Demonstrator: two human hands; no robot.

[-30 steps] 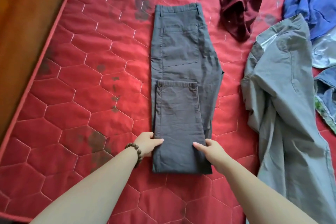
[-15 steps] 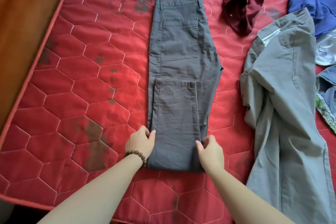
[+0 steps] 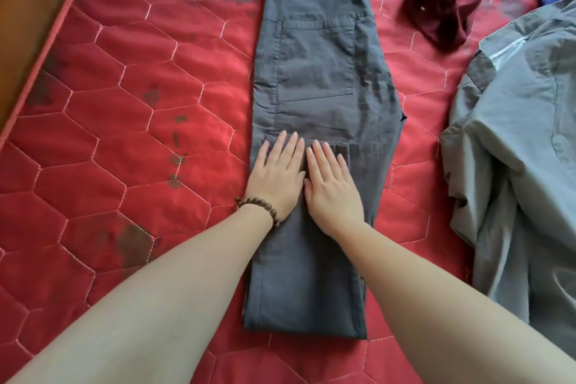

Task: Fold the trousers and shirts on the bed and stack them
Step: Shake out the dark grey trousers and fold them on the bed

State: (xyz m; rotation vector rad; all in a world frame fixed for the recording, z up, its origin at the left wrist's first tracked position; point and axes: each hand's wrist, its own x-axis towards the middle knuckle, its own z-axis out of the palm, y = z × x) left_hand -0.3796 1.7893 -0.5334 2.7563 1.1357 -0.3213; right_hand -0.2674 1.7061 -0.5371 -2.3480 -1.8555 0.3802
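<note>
The fingers (image 3: 291, 146) of both hands lie straight and flat on the grey trousers (image 3: 318, 78) — they hold nothing, they only press. The left hand (image 3: 276, 176) and the right hand (image 3: 332, 185) sit side by side, palms down, just below the hem of the folded-up legs. The trousers lie in the middle of the red bed (image 3: 124, 103). This looks like the smoothing step. Next comes one more fold — the hands would need to grip the near end and lift it toward the waistband. A grey shirt (image 3: 514, 165) waits nearby.
</note>
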